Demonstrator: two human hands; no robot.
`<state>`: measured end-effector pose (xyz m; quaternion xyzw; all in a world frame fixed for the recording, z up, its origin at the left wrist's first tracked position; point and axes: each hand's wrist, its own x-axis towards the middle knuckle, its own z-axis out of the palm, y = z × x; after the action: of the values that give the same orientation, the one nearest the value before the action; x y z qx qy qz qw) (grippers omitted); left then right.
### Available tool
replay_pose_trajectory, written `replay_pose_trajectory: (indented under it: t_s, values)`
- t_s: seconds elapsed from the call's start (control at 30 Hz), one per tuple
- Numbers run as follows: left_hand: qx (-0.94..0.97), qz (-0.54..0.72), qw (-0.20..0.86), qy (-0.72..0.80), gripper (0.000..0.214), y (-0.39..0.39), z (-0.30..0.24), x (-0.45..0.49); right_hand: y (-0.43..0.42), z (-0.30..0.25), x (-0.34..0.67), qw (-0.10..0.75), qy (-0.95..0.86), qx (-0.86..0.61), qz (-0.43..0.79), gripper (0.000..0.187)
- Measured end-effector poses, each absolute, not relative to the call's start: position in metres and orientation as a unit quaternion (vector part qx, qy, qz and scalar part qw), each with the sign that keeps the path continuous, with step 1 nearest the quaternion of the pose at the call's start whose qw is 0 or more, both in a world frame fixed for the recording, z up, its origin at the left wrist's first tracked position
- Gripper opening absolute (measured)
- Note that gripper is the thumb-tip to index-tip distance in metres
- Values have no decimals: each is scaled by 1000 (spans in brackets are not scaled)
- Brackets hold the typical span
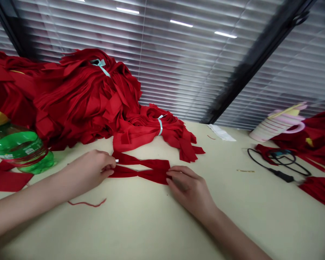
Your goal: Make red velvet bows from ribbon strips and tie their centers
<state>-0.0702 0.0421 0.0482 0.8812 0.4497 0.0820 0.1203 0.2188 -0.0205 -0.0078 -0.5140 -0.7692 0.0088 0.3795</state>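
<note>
Between my two hands a red fabric strip (pixel 154 173) lies stretched on the pale table, with gaps where its folds part. My left hand (pixel 99 166) pinches its left end, and a small white tag (pixel 117 160) shows by the fingertips. At the right end my right hand (pixel 188 186) grips the edge between thumb and fingers. Just behind the strip rests a small red fabric bundle (pixel 168 126) tied with a light blue ribbon (pixel 160 125).
A large red fabric pile (pixel 89 97) fills the back left. Beside it stands a green bottle (pixel 18 144) with a yellow cap. To the right are a striped mug (pixel 276 124), a black cable (pixel 281 173) and more red fabric (pixel 314 133). A loose red thread (pixel 88 204) lies in front.
</note>
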Motion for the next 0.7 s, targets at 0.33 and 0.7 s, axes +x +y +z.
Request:
replay_pose_trajectory:
  t_s: [0.33, 0.7]
  values:
    - [895, 24, 118, 429, 19, 35, 35, -61, -26, -6, 217, 306, -783, -541, -27, 14]
    - [881, -55, -35, 468, 47, -17, 30, -35, -26, -5, 221, 256, -770, -585, -8, 17]
